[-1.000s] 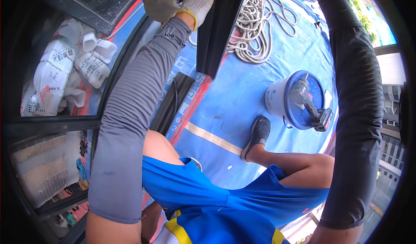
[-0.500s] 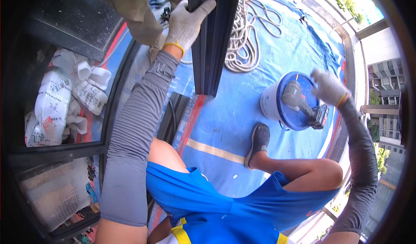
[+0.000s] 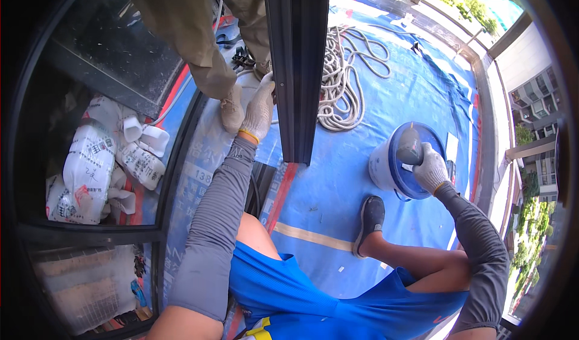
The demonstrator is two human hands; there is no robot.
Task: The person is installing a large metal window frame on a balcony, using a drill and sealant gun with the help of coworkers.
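Head view: the right hand (image 3: 431, 168) curls around the power drill (image 3: 410, 147), hiding its handle, above a lidded bucket (image 3: 382, 166). The left hand (image 3: 259, 114) meets the black bar (image 3: 294, 86), cut off above; fingertips obscured, I cannot tell whether they pinch. Beyond it stand a co-worker's legs (image 3: 181, 32); coiled rope (image 3: 339, 101) lies past the bar.

Off-white knit gloves (image 3: 256, 121) with yellow wrist edging (image 3: 248, 136) cover the left hand (image 3: 260, 109) and right hand (image 3: 430, 170). Grey sleeves (image 3: 212, 234), wrinkled along the forearms, show dark lettering (image 3: 241, 153) near the left wrist. Blue shorts (image 3: 362, 298), blue top (image 3: 325, 330) with yellow trim (image 3: 262, 328), dark shoe (image 3: 372, 215) with a pale sole (image 3: 358, 247)
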